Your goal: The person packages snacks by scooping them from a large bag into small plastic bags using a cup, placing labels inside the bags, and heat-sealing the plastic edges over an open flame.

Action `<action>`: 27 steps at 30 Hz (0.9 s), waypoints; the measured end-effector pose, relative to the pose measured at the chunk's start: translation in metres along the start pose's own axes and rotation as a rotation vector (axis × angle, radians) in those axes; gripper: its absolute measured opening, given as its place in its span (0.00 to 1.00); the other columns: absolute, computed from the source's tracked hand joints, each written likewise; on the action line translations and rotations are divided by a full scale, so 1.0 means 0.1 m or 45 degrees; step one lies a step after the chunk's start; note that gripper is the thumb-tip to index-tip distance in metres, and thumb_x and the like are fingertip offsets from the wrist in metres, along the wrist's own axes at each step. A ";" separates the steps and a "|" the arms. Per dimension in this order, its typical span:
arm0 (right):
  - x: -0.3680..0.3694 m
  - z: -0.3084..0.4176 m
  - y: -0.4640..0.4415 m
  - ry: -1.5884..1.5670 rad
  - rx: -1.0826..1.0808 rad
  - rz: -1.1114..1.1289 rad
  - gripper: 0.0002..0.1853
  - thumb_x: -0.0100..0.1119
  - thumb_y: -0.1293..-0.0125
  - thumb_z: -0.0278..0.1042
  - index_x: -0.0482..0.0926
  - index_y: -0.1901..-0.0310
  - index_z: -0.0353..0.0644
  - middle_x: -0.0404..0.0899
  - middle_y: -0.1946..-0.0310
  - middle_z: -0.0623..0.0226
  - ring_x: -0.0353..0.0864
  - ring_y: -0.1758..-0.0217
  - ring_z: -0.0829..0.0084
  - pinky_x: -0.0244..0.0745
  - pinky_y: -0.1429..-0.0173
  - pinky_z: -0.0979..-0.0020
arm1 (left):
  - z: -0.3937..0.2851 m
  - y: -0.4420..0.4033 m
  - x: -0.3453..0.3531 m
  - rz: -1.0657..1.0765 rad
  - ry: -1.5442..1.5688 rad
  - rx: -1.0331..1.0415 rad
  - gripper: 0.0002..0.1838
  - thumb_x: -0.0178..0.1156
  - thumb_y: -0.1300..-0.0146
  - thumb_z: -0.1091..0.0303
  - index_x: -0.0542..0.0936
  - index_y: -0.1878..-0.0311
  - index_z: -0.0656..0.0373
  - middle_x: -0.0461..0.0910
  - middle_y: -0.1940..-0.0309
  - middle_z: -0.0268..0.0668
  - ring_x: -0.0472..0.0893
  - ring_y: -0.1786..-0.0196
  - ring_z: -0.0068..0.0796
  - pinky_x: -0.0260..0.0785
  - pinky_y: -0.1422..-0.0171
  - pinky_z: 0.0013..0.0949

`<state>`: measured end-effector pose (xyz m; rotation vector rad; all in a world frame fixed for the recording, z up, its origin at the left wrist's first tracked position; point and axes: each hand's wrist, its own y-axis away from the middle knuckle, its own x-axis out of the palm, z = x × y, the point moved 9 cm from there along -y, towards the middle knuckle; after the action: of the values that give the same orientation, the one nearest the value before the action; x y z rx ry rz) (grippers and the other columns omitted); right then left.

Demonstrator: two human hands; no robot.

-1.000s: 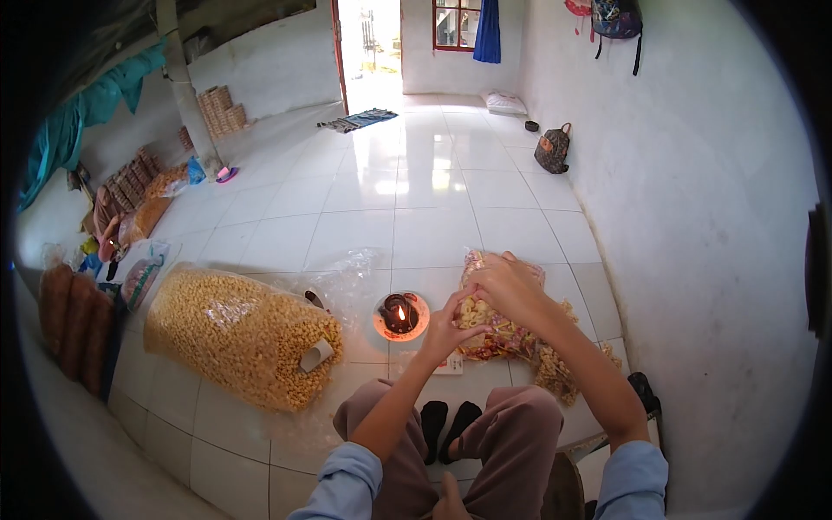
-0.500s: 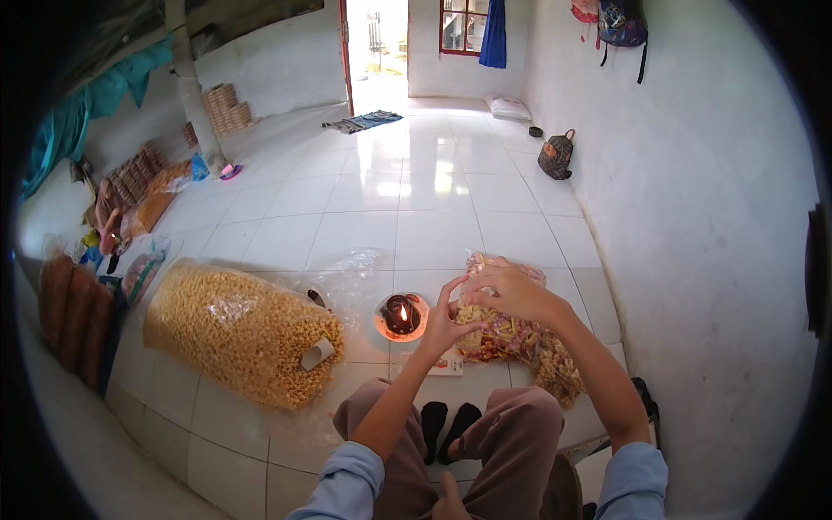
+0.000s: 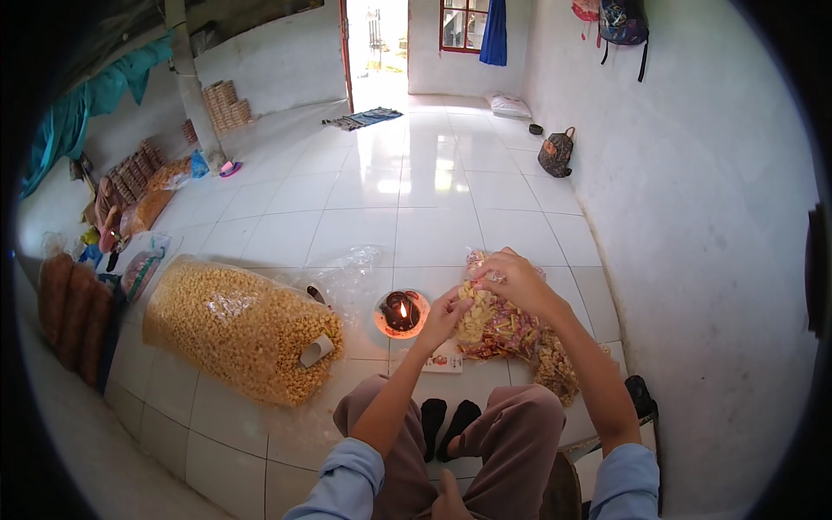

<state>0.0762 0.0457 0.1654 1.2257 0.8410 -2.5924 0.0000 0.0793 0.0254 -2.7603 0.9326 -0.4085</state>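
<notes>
Over the heap of small filled packets [image 3: 511, 334], both hands are raised close together. My left hand [image 3: 445, 319] has its fingers pinched at the left side of a small clear packet of yellowish snacks [image 3: 472, 319]. My right hand [image 3: 511, 277] pinches the top of the same packet, its fingers bent. Left of the hands, a small flame burns in a dark lamp [image 3: 402, 310] on an orange-rimmed plate [image 3: 381, 329]. A white printed card or box [image 3: 444, 362] lies below my left hand.
A large clear sack of yellow pellets [image 3: 234, 321] lies at left, with a white scoop [image 3: 316, 351] at its mouth. Crumpled plastic [image 3: 351, 273] lies beyond the lamp. Another person [image 3: 108, 221] sits at far left. A backpack [image 3: 555, 153] leans against the right wall.
My hands were spread apart around the top of the packet; now the fingers have closed, and the packet hangs visibly between them. The left hand has shifted slightly.
</notes>
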 end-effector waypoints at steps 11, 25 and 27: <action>0.07 -0.03 0.06 0.076 -0.056 -0.184 0.07 0.57 0.46 0.32 0.79 0.66 0.41 0.76 0.69 0.63 0.72 0.61 0.66 0.67 0.52 0.66 | -0.04 -0.03 0.02 -0.054 0.140 0.049 0.15 0.48 0.33 0.63 0.69 0.47 0.59 0.75 0.60 0.29 0.74 0.59 0.13 0.68 0.56 0.21; 0.57 -0.69 0.50 -0.964 0.646 -0.739 0.14 0.60 0.41 0.38 0.77 0.60 0.35 0.76 0.66 0.67 0.73 0.60 0.79 0.68 0.58 0.76 | -0.22 0.00 0.01 -0.292 0.284 0.098 0.16 0.53 0.36 0.64 0.68 0.47 0.56 0.76 0.61 0.33 0.77 0.64 0.17 0.70 0.64 0.20; 0.57 -0.68 0.51 -0.980 0.656 -0.784 0.14 0.59 0.41 0.38 0.77 0.60 0.35 0.76 0.67 0.68 0.73 0.60 0.79 0.68 0.57 0.76 | -0.24 0.00 -0.02 -0.341 0.251 0.150 0.15 0.54 0.37 0.66 0.68 0.48 0.56 0.75 0.59 0.33 0.77 0.64 0.17 0.70 0.64 0.19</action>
<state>0.1022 0.0465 0.0667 -0.1147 0.4234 -3.4866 -0.0092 0.0775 0.0480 -2.7782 0.5538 -0.7652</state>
